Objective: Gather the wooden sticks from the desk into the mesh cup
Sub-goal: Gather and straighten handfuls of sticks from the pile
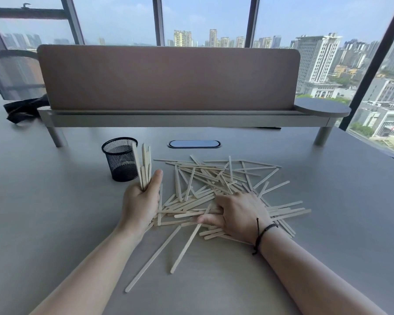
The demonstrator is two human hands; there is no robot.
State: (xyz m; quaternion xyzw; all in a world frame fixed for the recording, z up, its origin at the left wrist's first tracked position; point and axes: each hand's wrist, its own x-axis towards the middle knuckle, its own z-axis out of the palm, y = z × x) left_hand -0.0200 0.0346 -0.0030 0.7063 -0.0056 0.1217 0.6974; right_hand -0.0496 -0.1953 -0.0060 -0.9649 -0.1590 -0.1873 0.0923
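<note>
A loose pile of pale wooden sticks point(216, 183) lies spread over the grey desk point(55, 223) in front of me. My left hand point(141, 201) is closed around a bunch of sticks point(144, 164) held upright, just right of the black mesh cup point(120, 159). The cup stands upright and looks empty. My right hand point(239, 213) rests palm down on the near side of the pile, fingers curled onto sticks there; a black cord circles its wrist. Two long sticks point(184, 246) lie apart, nearer to me.
A brown divider panel point(168, 78) on a raised shelf crosses the back of the desk. An oval cable port point(194, 143) sits behind the pile. A dark bag point(23, 110) lies at far left, a round side shelf point(323, 108) at right.
</note>
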